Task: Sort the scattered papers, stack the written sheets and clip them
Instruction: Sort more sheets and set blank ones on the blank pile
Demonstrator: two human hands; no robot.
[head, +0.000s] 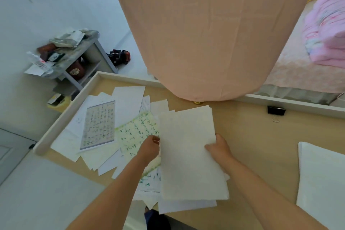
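The wooden surface (252, 136) carries scattered papers (128, 104) on its left half, some blank, two covered with green writing. Overlapping them at the middle is the stack (188, 151), pale on top, edges nearly squared, its near corner reaching past the surface's front edge. Both grips are clamped on it: the right hand (219, 148) holds the right edge, thumb on top and fingers beneath; the left hand (149, 148) curls against the left edge. A white pile (321, 177) lies well apart at right. A black clip (276, 110) sits by the far rim.
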